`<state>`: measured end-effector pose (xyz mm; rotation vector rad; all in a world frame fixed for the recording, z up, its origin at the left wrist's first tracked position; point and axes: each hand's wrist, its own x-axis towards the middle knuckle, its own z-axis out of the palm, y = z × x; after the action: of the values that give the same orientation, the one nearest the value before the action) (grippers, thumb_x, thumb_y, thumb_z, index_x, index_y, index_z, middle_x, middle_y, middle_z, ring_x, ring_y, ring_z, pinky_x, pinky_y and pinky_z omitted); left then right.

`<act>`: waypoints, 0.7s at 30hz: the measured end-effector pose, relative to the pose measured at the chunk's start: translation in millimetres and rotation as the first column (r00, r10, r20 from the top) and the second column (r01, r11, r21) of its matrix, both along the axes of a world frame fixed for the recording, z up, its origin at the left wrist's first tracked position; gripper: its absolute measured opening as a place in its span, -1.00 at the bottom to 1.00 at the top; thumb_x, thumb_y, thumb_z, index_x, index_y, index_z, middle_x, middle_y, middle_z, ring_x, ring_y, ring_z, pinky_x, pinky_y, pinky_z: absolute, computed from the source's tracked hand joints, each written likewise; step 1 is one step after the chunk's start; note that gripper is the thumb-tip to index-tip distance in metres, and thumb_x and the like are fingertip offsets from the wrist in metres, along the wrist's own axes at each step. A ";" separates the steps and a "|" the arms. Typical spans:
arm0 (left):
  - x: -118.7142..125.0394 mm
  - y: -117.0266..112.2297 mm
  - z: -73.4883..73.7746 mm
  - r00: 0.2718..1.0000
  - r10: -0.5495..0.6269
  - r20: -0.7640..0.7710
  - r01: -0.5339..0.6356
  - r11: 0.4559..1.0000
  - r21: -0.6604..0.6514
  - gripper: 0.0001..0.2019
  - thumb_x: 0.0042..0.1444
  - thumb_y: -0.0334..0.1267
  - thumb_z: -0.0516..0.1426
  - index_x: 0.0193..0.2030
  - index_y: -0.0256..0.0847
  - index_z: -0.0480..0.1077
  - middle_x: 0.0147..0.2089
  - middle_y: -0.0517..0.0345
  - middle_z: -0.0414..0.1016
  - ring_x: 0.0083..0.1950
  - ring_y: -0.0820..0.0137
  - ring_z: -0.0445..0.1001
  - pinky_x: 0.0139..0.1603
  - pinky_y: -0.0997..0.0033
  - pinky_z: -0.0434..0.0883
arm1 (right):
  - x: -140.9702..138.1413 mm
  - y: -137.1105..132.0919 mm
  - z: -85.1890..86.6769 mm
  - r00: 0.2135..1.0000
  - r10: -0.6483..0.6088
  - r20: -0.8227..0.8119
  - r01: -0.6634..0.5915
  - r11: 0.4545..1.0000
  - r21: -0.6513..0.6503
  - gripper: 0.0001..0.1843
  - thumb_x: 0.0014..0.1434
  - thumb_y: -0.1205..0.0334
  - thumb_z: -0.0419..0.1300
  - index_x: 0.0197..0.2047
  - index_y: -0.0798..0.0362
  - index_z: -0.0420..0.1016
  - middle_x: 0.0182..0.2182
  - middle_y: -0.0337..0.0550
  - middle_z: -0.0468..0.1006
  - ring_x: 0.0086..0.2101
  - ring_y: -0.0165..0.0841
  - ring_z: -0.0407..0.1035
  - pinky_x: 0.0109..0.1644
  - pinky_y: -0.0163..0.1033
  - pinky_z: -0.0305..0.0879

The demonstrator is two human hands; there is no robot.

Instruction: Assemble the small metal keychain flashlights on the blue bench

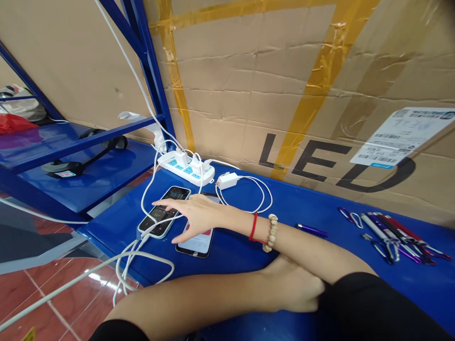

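Note:
My right hand (201, 213) reaches across to the left, fingers and thumb apart, with nothing gripped. Its fingertips are over a phone (167, 208) in a pale case, whose lit screen reads 15:11. The thumb is above a second lit phone (195, 242), partly hidden under the hand; I cannot tell whether either is touched. White cables run over and beside the phones. My left hand (296, 286) lies low on the blue surface, crossed under my right forearm. Its fingers are mostly hidden and blurred.
A white power strip (201, 179) with plugged-in chargers stands behind the phones, beside a white adapter (228, 180) with coiled cable. A purple pen-like tube (312, 230) and several similar tubes with clips (394, 234) lie rightward. A large cardboard box (241, 94) stands behind; blue metal framing (152, 71) rises left.

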<state>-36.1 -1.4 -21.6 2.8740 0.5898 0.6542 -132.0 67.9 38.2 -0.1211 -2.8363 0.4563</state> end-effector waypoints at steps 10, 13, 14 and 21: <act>-0.7 1.5 1.1 1.000 0.008 0.000 -0.008 0.999 -0.032 -0.76 0.00 -0.38 -0.05 -0.25 -0.42 0.36 -0.13 -0.11 0.37 -0.01 0.18 0.26 -0.05 0.27 0.23 | -3.4 -0.6 -2.6 1.000 0.022 0.017 -0.022 0.999 0.032 -0.13 -0.11 -0.16 0.10 0.20 -0.02 -0.12 -0.15 -0.09 0.45 -0.50 -0.38 0.32 -0.50 -0.33 0.02; -1.0 1.3 2.0 1.000 0.005 -0.017 -0.006 0.999 -0.033 -0.76 -0.01 -0.38 -0.04 -0.23 -0.42 0.35 -0.09 -0.12 0.35 -0.01 0.17 0.26 -0.07 0.28 0.24 | -1.4 -2.5 -1.5 1.000 0.013 -0.023 -0.013 1.000 0.010 -0.17 -0.07 -0.14 0.08 0.20 -0.04 -0.12 -0.01 -0.10 0.35 -0.45 -0.40 0.32 -0.47 -0.33 0.05; -1.0 1.0 2.5 1.000 0.005 -0.028 -0.006 0.999 -0.038 -0.76 0.00 -0.37 -0.04 -0.22 -0.42 0.34 -0.10 -0.12 0.35 -0.03 0.18 0.27 -0.08 0.28 0.25 | -0.4 -3.1 -0.6 0.999 0.008 -0.039 -0.008 1.000 0.007 -0.19 -0.05 -0.15 0.06 0.20 -0.04 -0.12 0.01 -0.12 0.33 -0.44 -0.40 0.32 -0.45 -0.32 0.07; -1.5 -0.7 10.0 0.999 0.021 -0.030 -0.022 0.999 -0.028 -0.65 0.02 -0.43 -0.07 -0.01 -0.44 0.22 0.04 -0.19 0.24 0.03 0.13 0.22 -0.10 0.21 0.27 | 10.8 -1.9 17.7 0.991 0.042 -0.129 -0.020 0.985 0.170 -0.45 0.11 0.04 -0.01 0.14 0.06 0.04 0.00 -0.08 0.29 -0.15 -0.34 0.23 -0.13 -0.23 0.06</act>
<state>-37.6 -2.0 -11.6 2.8591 0.6293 0.6021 -121.2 66.0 55.9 -0.0128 -2.7351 0.2207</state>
